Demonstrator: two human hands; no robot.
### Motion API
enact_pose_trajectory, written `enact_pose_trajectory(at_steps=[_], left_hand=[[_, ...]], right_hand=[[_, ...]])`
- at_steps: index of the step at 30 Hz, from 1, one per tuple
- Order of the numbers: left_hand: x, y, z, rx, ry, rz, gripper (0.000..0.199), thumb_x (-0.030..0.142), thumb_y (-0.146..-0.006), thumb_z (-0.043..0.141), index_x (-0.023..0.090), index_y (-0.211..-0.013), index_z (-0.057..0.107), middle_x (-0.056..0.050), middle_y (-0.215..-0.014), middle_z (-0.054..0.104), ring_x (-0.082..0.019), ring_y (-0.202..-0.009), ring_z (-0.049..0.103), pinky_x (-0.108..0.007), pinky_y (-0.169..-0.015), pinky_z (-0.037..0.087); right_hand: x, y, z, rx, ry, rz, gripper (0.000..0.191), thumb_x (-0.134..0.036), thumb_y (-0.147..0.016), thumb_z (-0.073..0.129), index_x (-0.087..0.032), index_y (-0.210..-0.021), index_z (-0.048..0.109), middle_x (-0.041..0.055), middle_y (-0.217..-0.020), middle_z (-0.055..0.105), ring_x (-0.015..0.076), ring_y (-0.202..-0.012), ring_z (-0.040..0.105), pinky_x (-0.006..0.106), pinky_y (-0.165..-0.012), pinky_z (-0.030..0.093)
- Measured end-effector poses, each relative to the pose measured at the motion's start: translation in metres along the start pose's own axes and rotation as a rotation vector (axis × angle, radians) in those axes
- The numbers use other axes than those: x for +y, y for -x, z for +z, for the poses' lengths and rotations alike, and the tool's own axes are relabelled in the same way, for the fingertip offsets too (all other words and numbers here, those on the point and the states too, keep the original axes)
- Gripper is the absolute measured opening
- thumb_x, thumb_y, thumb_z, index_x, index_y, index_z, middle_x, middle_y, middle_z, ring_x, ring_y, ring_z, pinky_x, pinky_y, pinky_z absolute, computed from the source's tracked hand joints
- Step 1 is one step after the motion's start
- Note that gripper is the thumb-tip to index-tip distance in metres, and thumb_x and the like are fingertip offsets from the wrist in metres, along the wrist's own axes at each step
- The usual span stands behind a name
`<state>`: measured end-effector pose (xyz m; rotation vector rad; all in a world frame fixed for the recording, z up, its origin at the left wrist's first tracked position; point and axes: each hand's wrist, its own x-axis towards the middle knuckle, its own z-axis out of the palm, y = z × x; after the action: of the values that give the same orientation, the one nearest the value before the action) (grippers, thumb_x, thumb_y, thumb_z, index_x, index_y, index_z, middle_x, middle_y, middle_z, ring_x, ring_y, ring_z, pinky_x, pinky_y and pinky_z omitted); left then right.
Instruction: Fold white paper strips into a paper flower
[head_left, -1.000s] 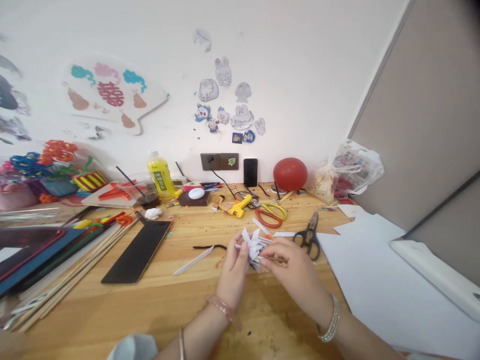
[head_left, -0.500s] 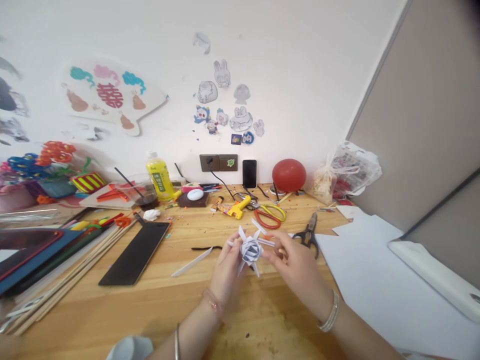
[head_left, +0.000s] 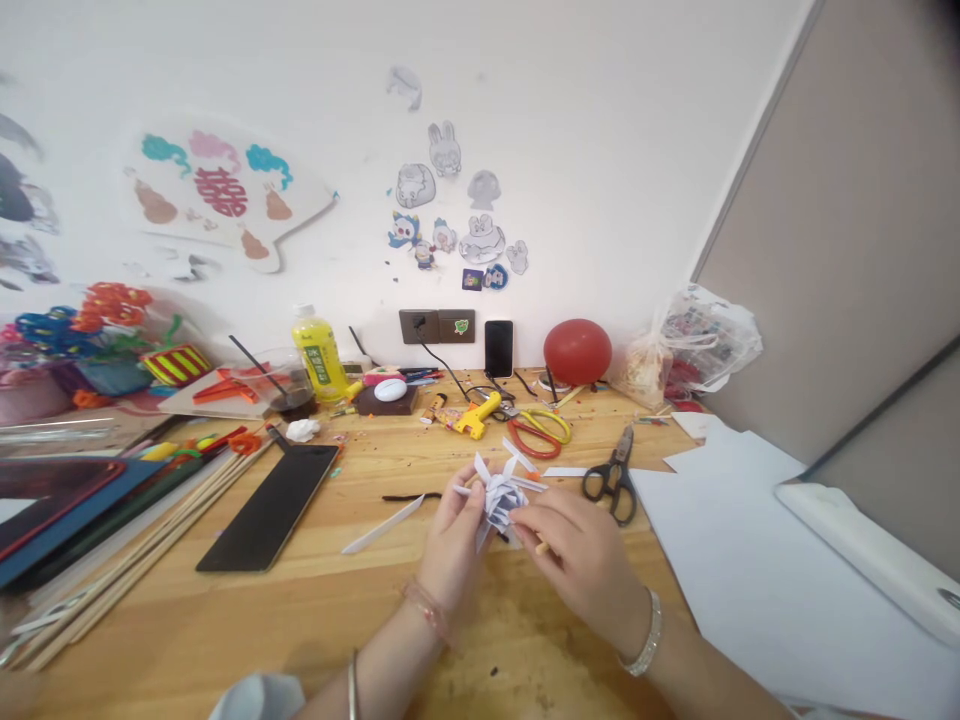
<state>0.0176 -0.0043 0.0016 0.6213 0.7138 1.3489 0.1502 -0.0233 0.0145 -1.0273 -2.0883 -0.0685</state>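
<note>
Over the middle of the table I hold a white folded-paper flower (head_left: 502,500), its centre layered and several paper strips sticking out around it. My left hand (head_left: 453,525) is closed round its left side, thumb in front. At the flower's lower right, the fingers of my right hand (head_left: 574,545) are pinched together on its edge. A small tan end shows below those fingers; I cannot tell what it is. A loose white paper strip (head_left: 384,525) lies left of my hands, and another paper strip (head_left: 566,472) lies behind my right hand.
Black-handled scissors (head_left: 611,485) lie right of my hands beside white paper sheets (head_left: 757,560). Behind are red-and-yellow-handled scissors (head_left: 541,440), a yellow glue gun (head_left: 480,415) and a red balloon (head_left: 577,350). A black tablet (head_left: 268,510) and wooden sticks (head_left: 142,550) lie left.
My right hand has shifted slightly down and left, from the strips on the flower's right to its lower right edge. The flower has tilted; my left hand still holds it.
</note>
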Motion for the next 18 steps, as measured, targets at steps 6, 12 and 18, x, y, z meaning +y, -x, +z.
enact_pose_trajectory(at_steps=[6,12,18], left_hand=[[-0.0013,-0.0003,-0.0003,-0.002,0.001,0.015,0.038,0.033,-0.067,0.068,0.021,-0.101,0.055,-0.002,-0.090,0.066,-0.015,-0.084,0.061,-0.028,-0.080,0.045],[0.0010,0.0016,0.0025,0.029,0.061,-0.017,0.036,0.030,-0.066,0.070,0.021,-0.099,0.057,0.000,-0.084,0.066,-0.011,-0.076,0.060,-0.021,-0.068,0.046],[0.0045,0.0001,-0.0004,0.006,0.091,-0.071,0.033,0.030,-0.067,0.069,0.021,-0.097,0.059,-0.001,-0.089,0.066,-0.013,-0.081,0.060,-0.024,-0.072,0.046]], right_hand=[[-0.0020,0.0004,0.0002,0.012,0.068,0.006,0.022,-0.022,-0.088,0.042,-0.017,-0.085,0.064,0.0065,-0.075,0.064,0.0171,-0.068,0.058,0.029,-0.063,0.046],[-0.0020,0.0025,0.0020,0.023,0.230,-0.196,0.029,-0.015,-0.089,0.037,-0.016,-0.090,0.066,0.0062,-0.066,0.064,0.0169,-0.060,0.057,0.028,-0.054,0.043],[0.0058,0.0000,-0.0010,0.089,-0.068,0.195,0.022,-0.025,-0.086,0.044,-0.018,-0.102,0.058,0.0069,-0.085,0.064,0.0182,-0.076,0.059,0.028,-0.066,0.047]])
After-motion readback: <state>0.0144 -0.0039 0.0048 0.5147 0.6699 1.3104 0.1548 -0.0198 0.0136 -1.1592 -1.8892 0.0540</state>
